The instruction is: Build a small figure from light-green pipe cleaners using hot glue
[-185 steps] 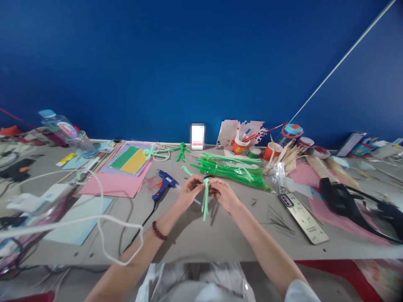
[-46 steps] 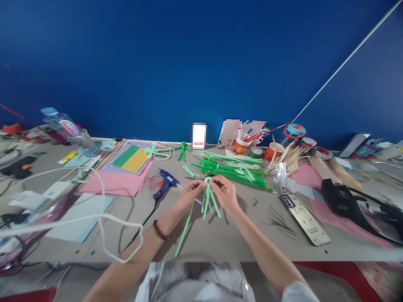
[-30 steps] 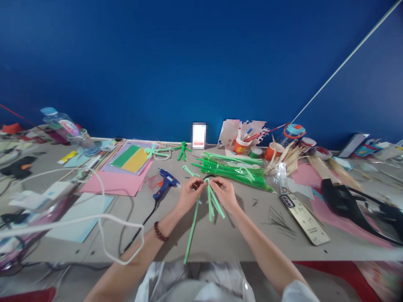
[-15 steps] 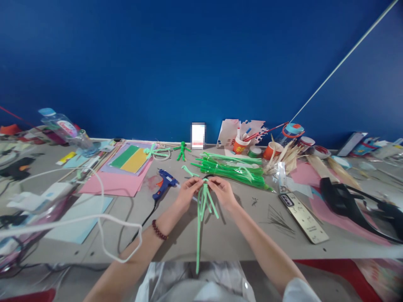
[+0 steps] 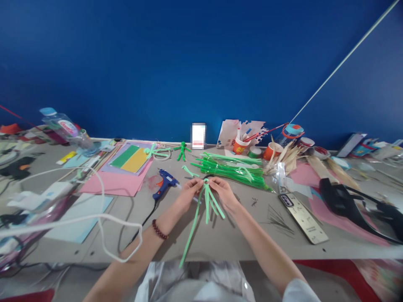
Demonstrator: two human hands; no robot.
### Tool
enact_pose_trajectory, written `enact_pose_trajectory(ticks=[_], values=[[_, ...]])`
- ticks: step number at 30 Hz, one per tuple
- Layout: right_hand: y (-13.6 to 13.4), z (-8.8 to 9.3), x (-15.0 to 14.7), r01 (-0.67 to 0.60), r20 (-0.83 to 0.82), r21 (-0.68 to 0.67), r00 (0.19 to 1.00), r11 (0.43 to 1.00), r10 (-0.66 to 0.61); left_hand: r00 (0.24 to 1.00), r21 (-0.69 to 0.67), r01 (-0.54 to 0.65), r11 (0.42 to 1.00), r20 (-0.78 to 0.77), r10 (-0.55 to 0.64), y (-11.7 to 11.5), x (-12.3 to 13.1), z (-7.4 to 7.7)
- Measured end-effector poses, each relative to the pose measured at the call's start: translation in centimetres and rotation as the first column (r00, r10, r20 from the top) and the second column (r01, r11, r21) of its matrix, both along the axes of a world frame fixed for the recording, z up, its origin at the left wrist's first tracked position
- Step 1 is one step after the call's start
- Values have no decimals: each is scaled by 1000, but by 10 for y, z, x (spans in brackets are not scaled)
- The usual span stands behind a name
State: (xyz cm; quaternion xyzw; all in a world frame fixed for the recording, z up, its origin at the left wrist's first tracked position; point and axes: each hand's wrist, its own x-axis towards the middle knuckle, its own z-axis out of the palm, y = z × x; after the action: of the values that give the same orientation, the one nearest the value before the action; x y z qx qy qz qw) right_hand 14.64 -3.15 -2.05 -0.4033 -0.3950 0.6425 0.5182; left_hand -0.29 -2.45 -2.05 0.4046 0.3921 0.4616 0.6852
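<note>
My left hand [image 5: 190, 191] and my right hand [image 5: 222, 192] meet above the middle of the table, each pinching the top of a bundle of light green pipe cleaners [image 5: 208, 203]. A small loop shows between my fingertips. Several short ends hang from it, and one long strand slants down to the left, past the table's front edge. Beyond my hands lies a pack of bright green pipe cleaners [image 5: 234, 171]. Close to the left hand is a short bent light green piece [image 5: 189, 171].
A blue hot glue gun [image 5: 163, 183] lies left of my hands. A green pipe-cleaner figure [image 5: 181, 151] rests at the back. White cables [image 5: 121, 223] loop over the left side. To the right are a phone [image 5: 302, 218] and dark wire pieces [image 5: 281, 222].
The long strand has swung to the left at its lower end. The short ends have shifted and fanned slightly to the right. Both hands keep their pinch at nearly the same spot.
</note>
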Motion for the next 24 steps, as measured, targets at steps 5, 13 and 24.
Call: enact_pose_trajectory(ticks=[5, 13, 24], values=[[-3, 4, -1, -89, -142, -40, 986, 995, 82, 995, -22, 32, 999, 96, -30, -1, 2, -1], [-2, 3, 0, -80, -144, -47, 987, 996, 73, 992, -33, 2, 999, 125, 2, 0, 2, -3], [-3, 6, 0, -66, -48, -12, 997, 998, 66, 999, 66, -13, 998, 33, 11, 0, 0, 2]])
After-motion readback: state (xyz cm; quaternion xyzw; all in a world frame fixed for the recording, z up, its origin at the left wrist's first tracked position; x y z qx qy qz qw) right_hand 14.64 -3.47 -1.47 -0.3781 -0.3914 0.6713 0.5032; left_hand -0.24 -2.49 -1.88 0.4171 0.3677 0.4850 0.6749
